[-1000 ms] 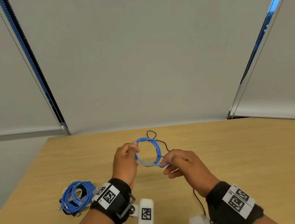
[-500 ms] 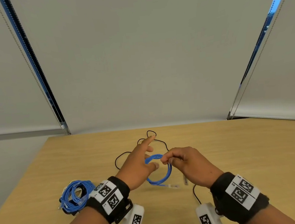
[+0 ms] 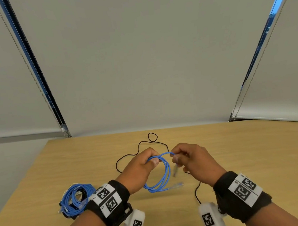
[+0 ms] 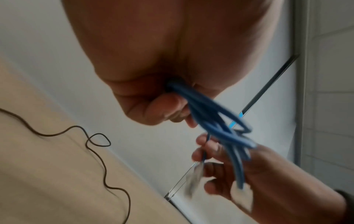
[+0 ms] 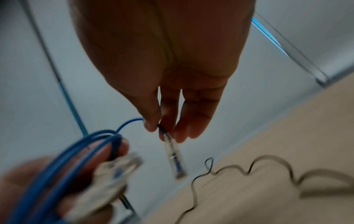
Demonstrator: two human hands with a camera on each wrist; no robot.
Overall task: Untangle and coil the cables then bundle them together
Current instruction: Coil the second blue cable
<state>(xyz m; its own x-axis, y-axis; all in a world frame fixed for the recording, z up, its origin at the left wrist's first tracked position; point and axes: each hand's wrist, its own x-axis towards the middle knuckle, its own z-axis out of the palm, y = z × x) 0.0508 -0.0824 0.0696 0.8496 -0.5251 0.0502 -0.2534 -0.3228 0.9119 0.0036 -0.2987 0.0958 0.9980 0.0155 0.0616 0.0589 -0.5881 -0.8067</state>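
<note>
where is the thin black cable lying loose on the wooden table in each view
Head: the thin black cable snakes over the wooden table just beyond both hands, centre.
Left wrist: lower left, winding across the table.
Right wrist: lower right, blurred, on the table.
Shared landmark: the small closed loop in that cable, seen in all three views.

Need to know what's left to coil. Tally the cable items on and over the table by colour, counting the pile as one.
Blue coil held in both hands: 1
Black cable loose on the table: 1
Mixed blue, white and black pile: 1
Total: 3
</note>
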